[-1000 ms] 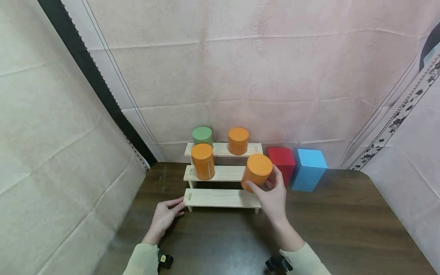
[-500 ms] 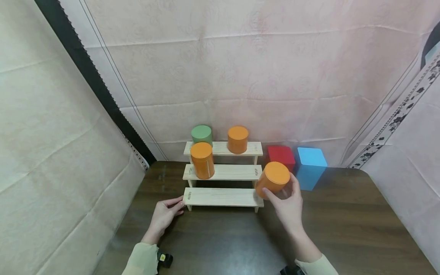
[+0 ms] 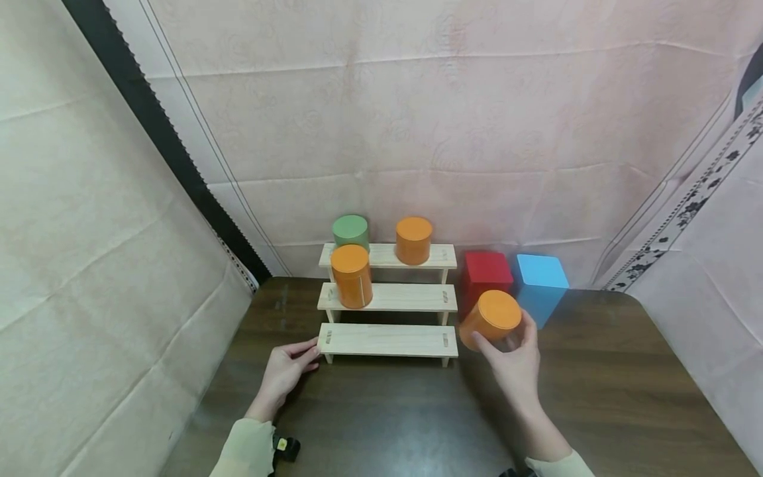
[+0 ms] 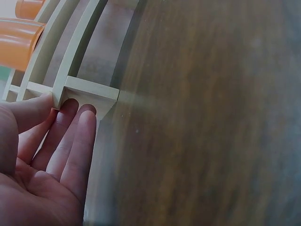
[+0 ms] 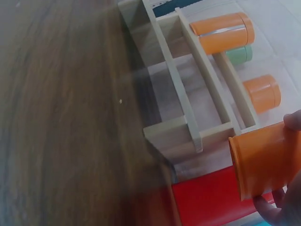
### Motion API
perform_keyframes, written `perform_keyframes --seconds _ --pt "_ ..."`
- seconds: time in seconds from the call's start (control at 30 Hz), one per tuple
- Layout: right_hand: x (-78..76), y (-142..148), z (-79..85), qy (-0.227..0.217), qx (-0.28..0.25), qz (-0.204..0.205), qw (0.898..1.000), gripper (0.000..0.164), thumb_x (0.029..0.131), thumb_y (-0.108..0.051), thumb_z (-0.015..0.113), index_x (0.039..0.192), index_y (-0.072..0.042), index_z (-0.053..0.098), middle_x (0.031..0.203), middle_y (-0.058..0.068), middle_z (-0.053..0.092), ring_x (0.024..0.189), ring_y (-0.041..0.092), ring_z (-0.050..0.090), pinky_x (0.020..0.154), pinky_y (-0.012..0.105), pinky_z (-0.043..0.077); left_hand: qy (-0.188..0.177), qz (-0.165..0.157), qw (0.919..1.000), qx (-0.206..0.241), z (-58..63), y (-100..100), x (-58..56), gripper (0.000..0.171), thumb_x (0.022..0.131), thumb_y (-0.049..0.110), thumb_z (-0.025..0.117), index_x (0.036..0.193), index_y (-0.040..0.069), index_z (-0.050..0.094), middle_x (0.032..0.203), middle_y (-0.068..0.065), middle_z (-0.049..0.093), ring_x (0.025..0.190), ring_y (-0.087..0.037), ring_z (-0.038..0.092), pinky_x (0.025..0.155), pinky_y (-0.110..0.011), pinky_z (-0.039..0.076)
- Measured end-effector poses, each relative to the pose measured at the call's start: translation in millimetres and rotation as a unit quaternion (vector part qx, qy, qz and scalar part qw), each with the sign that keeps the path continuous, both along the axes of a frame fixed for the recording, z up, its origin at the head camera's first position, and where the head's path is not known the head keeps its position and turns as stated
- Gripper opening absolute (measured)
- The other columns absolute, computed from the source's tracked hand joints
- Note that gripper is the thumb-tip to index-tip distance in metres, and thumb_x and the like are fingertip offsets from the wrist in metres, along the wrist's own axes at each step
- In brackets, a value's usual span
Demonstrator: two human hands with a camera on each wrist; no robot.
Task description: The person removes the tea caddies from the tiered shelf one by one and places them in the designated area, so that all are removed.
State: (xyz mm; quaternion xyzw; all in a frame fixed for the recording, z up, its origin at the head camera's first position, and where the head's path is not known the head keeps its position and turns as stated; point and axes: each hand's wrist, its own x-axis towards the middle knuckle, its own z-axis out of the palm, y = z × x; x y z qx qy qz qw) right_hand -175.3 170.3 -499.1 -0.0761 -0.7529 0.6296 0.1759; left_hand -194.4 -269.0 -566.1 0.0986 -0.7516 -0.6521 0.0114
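My right hand [image 3: 515, 361] grips an orange cylindrical canister [image 3: 491, 318] to the right of a three-step wooden display shelf [image 3: 387, 340]. The right wrist view shows this canister [image 5: 265, 160] tilted and apart from the shelf, with fingers and thumb around it. At the lowest step's left end, my left hand [image 3: 285, 372] pinches the board, thumb on its edge and fingers beneath, as the left wrist view shows on the shelf [image 4: 66, 82]. A second orange canister [image 3: 352, 281] stands on the middle step. The top step bears a green canister [image 3: 350, 232] and another orange one [image 3: 413, 242].
Behind the held canister stand a red box [image 3: 485, 275] and a blue box [image 3: 541, 285], side by side on the dark wooden table [image 3: 381, 411]. Pale cloth [image 3: 447, 132] hangs at the back and both sides, close behind the shelf.
My right hand has carried the orange canister right and toward me, from over the shelf's right end to beside it. My left hand has kept its place on the shelf.
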Motion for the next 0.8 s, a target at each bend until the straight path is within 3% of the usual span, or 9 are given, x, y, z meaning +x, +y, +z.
perform_keyframes --seconds 0.27,0.8 --pt "-1.9 8.2 -7.6 -0.029 0.011 -0.002 1.000 0.100 0.084 -0.030 0.095 0.160 -0.018 0.031 0.153 0.005 0.048 0.142 0.034 0.049 0.117 0.066 0.044 0.006 -0.007 0.9999 0.009 1.9 0.7 0.3 0.031 0.099 0.008 0.078 0.129 0.000 0.076 0.139 -0.019 0.068 0.104 -0.017 0.076 0.083 -0.034 0.067" --pt "-14.8 17.9 -25.5 -0.092 0.008 0.025 0.995 0.105 0.085 -0.031 0.094 0.162 -0.015 0.025 0.158 0.013 0.043 0.142 0.038 0.046 0.115 0.063 0.047 0.006 -0.006 1.0000 0.000 2.5 1.5 0.5 0.031 0.100 0.009 0.077 0.130 0.001 0.076 0.139 -0.018 0.068 0.107 -0.020 0.075 0.082 -0.033 0.067"
